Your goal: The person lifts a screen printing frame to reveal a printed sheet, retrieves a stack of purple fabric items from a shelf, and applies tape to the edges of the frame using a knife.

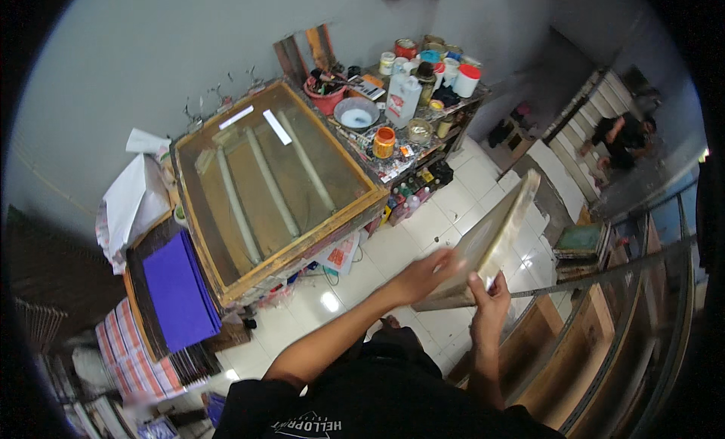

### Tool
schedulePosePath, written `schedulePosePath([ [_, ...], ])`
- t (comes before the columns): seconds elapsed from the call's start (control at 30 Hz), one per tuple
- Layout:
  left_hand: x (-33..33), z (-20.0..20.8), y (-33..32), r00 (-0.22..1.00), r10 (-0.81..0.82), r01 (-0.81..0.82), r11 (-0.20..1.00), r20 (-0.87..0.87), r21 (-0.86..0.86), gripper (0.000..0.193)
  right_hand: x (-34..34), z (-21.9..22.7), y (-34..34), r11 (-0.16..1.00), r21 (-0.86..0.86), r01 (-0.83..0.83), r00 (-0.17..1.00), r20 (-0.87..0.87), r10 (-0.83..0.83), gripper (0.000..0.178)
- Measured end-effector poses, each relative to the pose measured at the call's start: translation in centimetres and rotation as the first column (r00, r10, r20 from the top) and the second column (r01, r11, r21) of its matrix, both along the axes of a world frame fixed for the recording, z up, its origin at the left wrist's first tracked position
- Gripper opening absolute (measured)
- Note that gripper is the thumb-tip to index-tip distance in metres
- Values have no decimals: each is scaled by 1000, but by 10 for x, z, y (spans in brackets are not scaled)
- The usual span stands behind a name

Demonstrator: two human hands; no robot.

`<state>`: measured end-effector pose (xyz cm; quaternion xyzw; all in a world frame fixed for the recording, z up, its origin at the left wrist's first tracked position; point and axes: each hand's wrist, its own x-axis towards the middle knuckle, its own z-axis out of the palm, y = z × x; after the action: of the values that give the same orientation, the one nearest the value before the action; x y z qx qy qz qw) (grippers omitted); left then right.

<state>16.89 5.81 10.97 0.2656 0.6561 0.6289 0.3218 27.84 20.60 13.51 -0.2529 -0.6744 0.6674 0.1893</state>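
A screen-printing frame [483,243] with a pale rim stands tilted on edge in front of me, to the right of my body. My right hand [489,299] grips its near lower rim, thumb on one side and fingers wrapped round the edge. My left hand [432,274] is held at the frame's left face with its fingers stretched out. Its fingertips are blurred by motion, and I cannot tell whether they touch the mesh.
On the left is a wood-edged glass-topped table [302,246] with tubes below. Purple sheets [177,288] lie beside it. Behind, a stained bench holds an orange jar [384,142], bottle [403,99] and bowl [356,114]. Wooden rack slots [566,341] stand right; a person [623,137] sits farther off.
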Motion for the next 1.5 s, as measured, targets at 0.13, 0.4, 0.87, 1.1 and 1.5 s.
schedulePosePath([
  [0.13,-34,72,-4,933,138,-116,990,-331,85,85,1,33,-113,941,321,-103,978,-138,154,67],
  [0.4,-20,79,-221,845,471,-535,751,255,387,65,-19,48,-78,470,875,-117,980,24,199,83],
  [0.87,31,10,-383,554,711,-825,401,433,397,72,-141,-19,-65,811,325,-486,874,184,450,41],
  [1.1,21,18,-390,242,954,-970,243,175,14,63,-223,-61,-83,745,317,-587,809,239,536,29],
  [1.5,-56,-29,-397,109,990,-960,128,87,-250,67,-322,-104,-89,630,479,-611,777,211,593,29],
])
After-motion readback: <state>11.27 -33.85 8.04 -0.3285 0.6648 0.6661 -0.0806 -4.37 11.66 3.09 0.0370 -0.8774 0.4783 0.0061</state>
